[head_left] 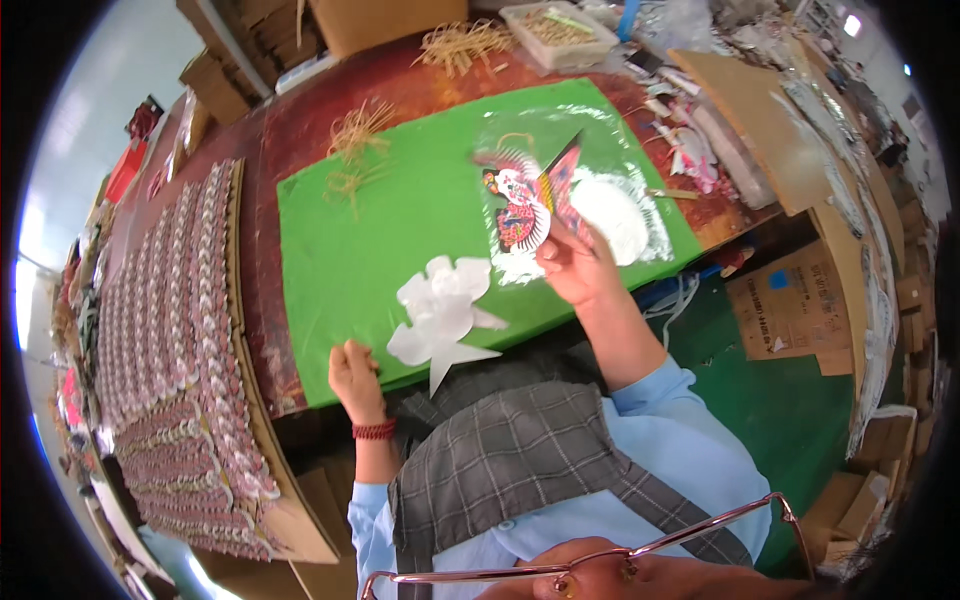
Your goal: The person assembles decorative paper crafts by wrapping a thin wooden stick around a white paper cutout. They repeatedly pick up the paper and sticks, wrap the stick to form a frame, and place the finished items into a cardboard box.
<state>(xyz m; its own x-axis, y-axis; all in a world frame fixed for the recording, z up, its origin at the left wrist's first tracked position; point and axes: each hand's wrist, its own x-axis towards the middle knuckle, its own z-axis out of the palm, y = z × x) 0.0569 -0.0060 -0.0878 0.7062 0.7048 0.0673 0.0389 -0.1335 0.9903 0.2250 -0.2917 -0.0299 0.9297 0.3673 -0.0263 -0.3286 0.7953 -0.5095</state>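
Note:
My right hand [582, 268] pinches the lower edge of a small swallow-shaped kite [522, 200], printed in red, pink, black and white. The kite is tilted above a clear plastic sheet [508, 268] that carries a round white patch [612, 218]. My left hand [355, 380] is closed in a loose fist at the near left edge of the green board [420, 180]; anything inside it is hidden. Between my hands lie several overlapping white bird-shaped cut-outs [440, 318], their pointed tails reaching over the board's near edge.
Thin bamboo strips lie in a bundle [358, 135] on the board's far left and another bundle [465, 42] behind it. A white tub [558, 35] stands at the back. At left a panel [180, 370] holds rows of patterned pieces. Cardboard [750, 120] and clutter line the right.

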